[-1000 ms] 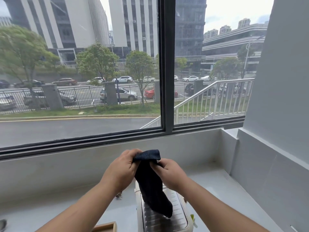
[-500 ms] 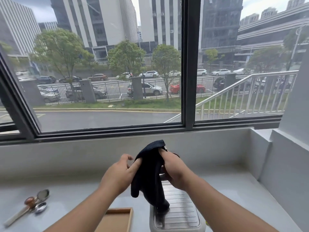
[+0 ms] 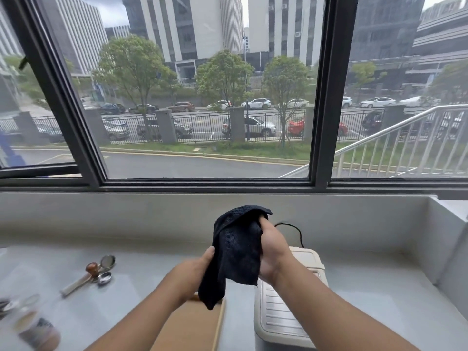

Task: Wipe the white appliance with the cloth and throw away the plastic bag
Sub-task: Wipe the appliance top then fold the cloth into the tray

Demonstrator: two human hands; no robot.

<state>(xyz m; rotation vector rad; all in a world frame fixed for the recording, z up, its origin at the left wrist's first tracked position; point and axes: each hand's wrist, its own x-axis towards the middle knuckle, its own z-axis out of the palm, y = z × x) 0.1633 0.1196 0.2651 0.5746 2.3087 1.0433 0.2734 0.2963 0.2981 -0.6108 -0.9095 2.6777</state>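
Note:
A dark cloth [image 3: 238, 249] hangs in the air above the grey counter, draped over my right hand [image 3: 272, 252], which grips its upper part. My left hand [image 3: 196, 271] pinches the cloth's lower left edge. Just below and to the right stands the white appliance [image 3: 286, 315], a box with a ribbed top, partly hidden by my right forearm. A black cord [image 3: 295, 229] runs from behind it. No plastic bag is in view.
A wooden tray [image 3: 195, 328] lies left of the appliance. Metal scoops with a wooden knob [image 3: 97, 271] rest on the counter [image 3: 141, 272] at the left. A blurred jar [image 3: 33, 328] sits at the lower left. A low wall and a window run behind; a wall closes the right side.
The view has swung left, so the appliance now sits further right. My hands have shifted along the cloth: the right one is now under its top, the left one lower down.

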